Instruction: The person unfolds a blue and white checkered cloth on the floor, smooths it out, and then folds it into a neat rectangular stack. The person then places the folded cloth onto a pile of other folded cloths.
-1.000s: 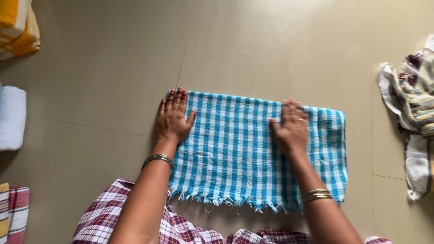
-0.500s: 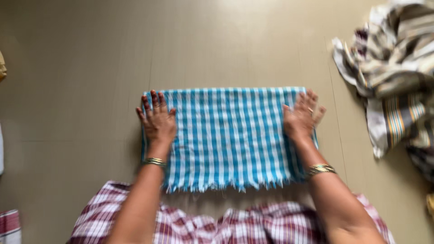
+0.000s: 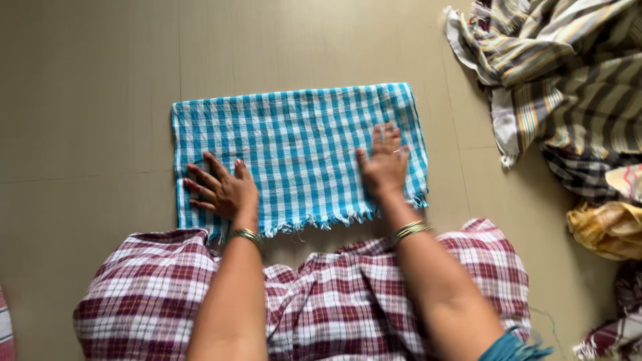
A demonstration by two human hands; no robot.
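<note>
Two hands flat on blue-white checked towel (image 3: 294, 150): left hand (image 3: 224, 190) and right hand (image 3: 383, 164), fingers spread, gripping nothing. Already folded to rectangle, fringe nearest; striped cloth pile (image 3: 568, 80) unfolded.

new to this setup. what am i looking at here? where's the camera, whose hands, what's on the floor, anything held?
There is no machine here: a person works with two bare hands. The single picture comes from a camera worn on the person's head, looking down, so the forearms enter from the bottom edge. The left hand and right hand both lie flat, palms down, on a folded blue-and-white checked cloth spread on the beige tiled floor; its fringed edge faces the person. Nothing is held in a grip: the fingers are spread, pressing the cloth. Both wrists carry bangles. The maroon checked fabric at the bottom covers the person's lap. At right is a pile of striped cloths and a yellow bundle.
</note>
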